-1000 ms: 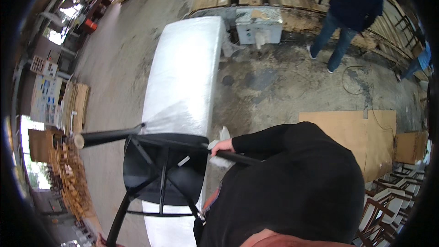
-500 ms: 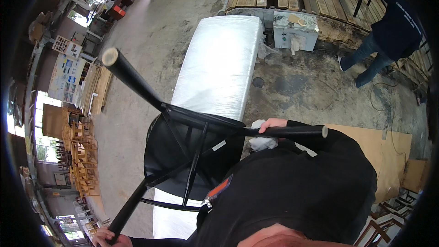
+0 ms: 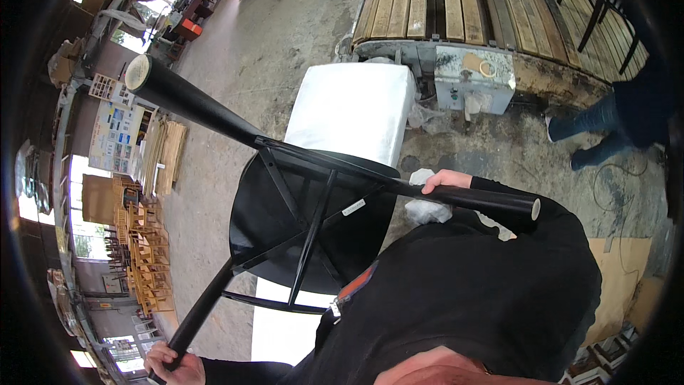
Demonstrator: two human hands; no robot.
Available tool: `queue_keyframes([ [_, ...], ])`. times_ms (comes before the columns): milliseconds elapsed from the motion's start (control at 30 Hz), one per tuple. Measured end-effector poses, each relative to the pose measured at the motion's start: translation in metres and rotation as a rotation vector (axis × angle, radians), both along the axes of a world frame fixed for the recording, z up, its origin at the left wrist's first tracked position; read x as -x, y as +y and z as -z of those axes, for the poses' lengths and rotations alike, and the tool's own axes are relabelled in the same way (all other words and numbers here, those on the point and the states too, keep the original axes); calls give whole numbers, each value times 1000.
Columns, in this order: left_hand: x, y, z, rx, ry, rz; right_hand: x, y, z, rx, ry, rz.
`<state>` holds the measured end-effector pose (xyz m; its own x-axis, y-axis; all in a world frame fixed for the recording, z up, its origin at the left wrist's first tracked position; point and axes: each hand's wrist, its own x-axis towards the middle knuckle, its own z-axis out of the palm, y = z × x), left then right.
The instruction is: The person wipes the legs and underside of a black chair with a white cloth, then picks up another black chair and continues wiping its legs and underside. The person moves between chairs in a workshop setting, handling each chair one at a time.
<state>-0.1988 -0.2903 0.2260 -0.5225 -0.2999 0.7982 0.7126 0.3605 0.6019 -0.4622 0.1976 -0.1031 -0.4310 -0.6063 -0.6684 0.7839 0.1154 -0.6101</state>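
Observation:
A black chair point(image 3: 278, 221) is held in front of me with the underside of its round seat, its crossed braces and a small white label facing up. My left hand point(image 3: 174, 365) is wrapped round one leg near its end at the lower left. On the right, my right hand point(image 3: 447, 180) grips another leg close to the seat, with a crumpled white cloth point(image 3: 429, 212) bunched under it. A third thick leg point(image 3: 192, 103) points to the upper left, its pale end bare. Below the chair lies a long pad wrapped in shiny white film point(image 3: 349, 110).
A slatted wooden platform point(image 3: 399, 0) is at the far side, with a grey metal box point(image 3: 474, 82) at its edge. At the right a person in jeans point(image 3: 595, 128) stands by another dark chair point(image 3: 605, 0). Wooden chairs point(image 3: 146, 249) are stacked along the left wall.
The chair has tilted slightly, its upper-left leg looming larger. Both hands keep their grip. My view has shifted, and the other person appears farther right.

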Motion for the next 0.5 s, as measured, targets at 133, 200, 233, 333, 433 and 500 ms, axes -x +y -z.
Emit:
queue_keyframes([
  [133,76,23,12,-146,64,-277,70,42,8,1,27,-23],
  [200,108,29,8,-92,28,-205,97,50,16,30,-24,-11],
  [233,122,32,8,-73,16,-186,111,53,21,17,-52,-29],
  [333,162,37,12,-96,43,-279,145,57,36,243,-316,-24],
  [433,201,40,21,-74,68,-223,176,61,44,114,-161,47],
  [500,222,41,20,-63,52,-174,195,65,45,58,-60,65],
])
